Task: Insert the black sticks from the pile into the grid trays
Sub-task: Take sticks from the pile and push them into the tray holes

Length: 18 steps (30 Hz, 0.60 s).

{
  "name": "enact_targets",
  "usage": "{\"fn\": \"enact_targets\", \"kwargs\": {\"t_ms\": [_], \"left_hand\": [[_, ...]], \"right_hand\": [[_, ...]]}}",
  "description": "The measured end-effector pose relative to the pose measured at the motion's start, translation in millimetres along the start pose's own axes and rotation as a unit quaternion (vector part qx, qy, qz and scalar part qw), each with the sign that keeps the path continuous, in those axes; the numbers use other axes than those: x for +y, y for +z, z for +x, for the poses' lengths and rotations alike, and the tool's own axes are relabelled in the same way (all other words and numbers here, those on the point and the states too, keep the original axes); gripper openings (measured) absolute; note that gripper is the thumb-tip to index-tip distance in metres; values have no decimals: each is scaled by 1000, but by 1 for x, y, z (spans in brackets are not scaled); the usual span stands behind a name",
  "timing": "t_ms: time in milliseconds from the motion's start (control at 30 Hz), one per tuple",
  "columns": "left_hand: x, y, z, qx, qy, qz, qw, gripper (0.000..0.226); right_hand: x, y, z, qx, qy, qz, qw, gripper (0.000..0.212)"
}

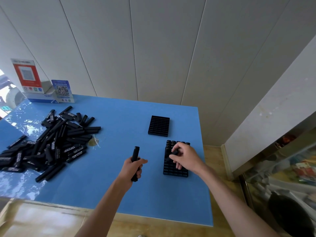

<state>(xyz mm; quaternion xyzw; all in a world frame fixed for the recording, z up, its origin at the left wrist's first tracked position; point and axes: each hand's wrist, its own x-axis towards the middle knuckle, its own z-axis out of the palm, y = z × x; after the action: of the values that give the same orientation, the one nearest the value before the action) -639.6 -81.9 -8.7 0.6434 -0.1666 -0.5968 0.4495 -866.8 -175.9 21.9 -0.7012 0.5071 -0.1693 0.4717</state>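
Left hand [132,168]: fingers curled tight around one stick [135,162], held at its lower half, upper end standing free above the thumb and lower end showing under the palm. Right hand [185,157]: fingertips [172,157] narrow, pinching the top of another stick and pressing it down into the near tray [175,171]; remaining fingers loosely bent over the tray's middle.

Beyond the right fingertips: a few rows of the near tray already filled, round stick tops visible. Below and toward the wrist: empty cells. Farther beyond the same fingers, well apart: the second tray [159,126], all cells seemingly empty. Far to the outer side of the left fingers: the pile [49,144], many sticks lying crossed over one another on the blue table [119,194], some with white print. Behind the pile, two QR cards [63,90] near the wall.

Judging by the look: stiff, light, smooth plastic bodies, not fragile, probably a little slippery under dry fingers. Best taken near the middle for carrying from the pile, then shifted toward the upper end for insertion, so that the lower end stays free for finding the cell. Needs to be upright before pressing; a tilted stick likely jams against the cell wall or knocks its neighbours. Tray looks light also, so possibly slides under a sideways push; a straight downward press seems safer. Task still early, most of the pile untouched.
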Motion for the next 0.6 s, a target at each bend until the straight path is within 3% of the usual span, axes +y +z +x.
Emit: {"fn": "enact_targets", "kwargs": {"t_ms": [200,433,600], "left_hand": [[2,0,-1,-12,6,10,1000,29],[4,1,2,-14,-18,-48,999,15],[4,3,1,-27,2,-63,998,9]], "right_hand": [[4,-1,4,41,-26,-91,995,32],[16,6,10,86,-111,-199,970,17],[17,11,6,97,-103,-207,968,19]]}}
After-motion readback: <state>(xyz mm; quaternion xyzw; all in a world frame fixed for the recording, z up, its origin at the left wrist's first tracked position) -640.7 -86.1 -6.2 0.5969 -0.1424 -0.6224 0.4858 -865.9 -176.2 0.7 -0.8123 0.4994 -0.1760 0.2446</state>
